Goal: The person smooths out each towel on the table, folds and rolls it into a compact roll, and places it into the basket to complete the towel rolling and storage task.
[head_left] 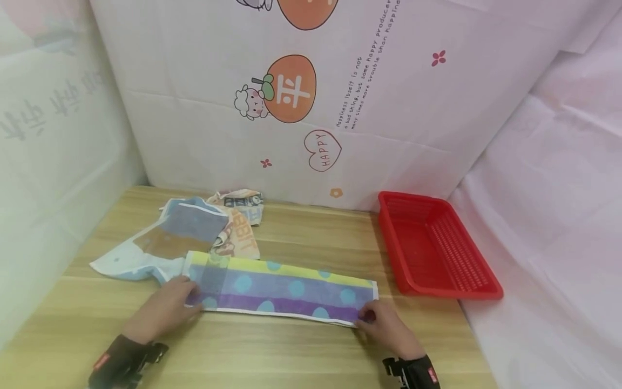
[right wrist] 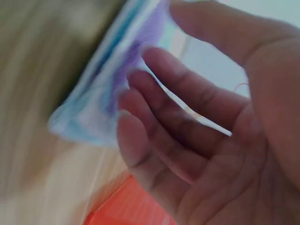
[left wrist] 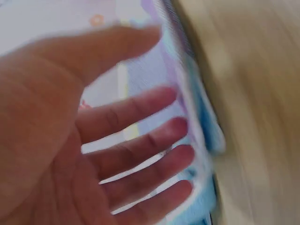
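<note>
While the folded spotty towel (head_left: 282, 289) lies flat on the table (head_left: 301, 346) left of the red basket (head_left: 434, 251), the left hand (head_left: 162, 308) and right hand (head_left: 386, 324) rest nearly straight, spread fingers at its two ends, likely to keep it smooth.

Towel (head_left: 286, 289) up front: yellow band along the top, lavender and purple stripes below, turquoise dots all over, white hem. Cloth (head_left: 165, 237) behind it shows blue, brown and white blocks. Basket (head_left: 439, 251), bright red. Table (head_left: 301, 351), pale wood grain.
</note>
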Action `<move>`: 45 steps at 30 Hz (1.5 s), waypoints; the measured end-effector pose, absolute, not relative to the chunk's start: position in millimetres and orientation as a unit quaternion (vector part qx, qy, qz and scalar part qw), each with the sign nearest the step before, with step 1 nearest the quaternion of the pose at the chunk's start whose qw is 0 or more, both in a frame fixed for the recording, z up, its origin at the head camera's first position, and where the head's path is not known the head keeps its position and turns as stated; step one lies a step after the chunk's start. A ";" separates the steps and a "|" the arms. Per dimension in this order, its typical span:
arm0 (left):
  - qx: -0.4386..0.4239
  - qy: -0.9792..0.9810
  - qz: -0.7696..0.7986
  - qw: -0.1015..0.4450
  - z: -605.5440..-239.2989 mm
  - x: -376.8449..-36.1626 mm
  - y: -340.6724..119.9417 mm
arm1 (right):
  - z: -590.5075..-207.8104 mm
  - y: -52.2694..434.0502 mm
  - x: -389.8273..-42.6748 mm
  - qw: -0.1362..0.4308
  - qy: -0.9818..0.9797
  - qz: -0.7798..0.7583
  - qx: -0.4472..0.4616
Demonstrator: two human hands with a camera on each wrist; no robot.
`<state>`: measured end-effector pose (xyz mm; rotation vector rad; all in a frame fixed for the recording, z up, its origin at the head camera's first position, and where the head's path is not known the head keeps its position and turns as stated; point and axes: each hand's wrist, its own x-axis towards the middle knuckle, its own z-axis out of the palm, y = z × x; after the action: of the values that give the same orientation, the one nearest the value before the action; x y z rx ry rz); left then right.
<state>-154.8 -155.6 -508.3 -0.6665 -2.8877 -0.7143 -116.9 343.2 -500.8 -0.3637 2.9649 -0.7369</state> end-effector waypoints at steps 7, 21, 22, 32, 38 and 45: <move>-0.212 -0.954 -0.190 0.091 -509.3 -165.0 -133.3 | -511.9 318.6 -137.8 0.007 0.976 -0.201 -0.080; -0.201 -0.950 -0.227 0.069 -516.3 -183.3 -123.2 | -528.0 312.8 -172.9 0.003 0.980 -0.181 -0.082; -0.200 -0.950 -0.230 0.066 -516.0 -186.8 -123.6 | -528.0 312.8 -176.0 0.003 0.979 -0.184 -0.084; -0.163 -0.940 -0.279 0.112 -518.8 -206.6 -127.4 | -521.2 311.5 -193.7 0.002 0.978 -0.188 -0.095; -0.042 -0.909 -0.350 0.222 -522.9 -199.8 -122.6 | -522.4 311.8 -192.4 0.008 0.977 -0.194 -0.088; 0.032 -0.929 -0.348 0.118 -527.2 -203.2 -121.9 | -531.3 313.7 -189.0 0.011 0.977 -0.197 -0.079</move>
<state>-203.2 -121.9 -527.2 0.0944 -2.7192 -1.0188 -189.0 313.7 -531.3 -0.2456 3.0474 -0.6156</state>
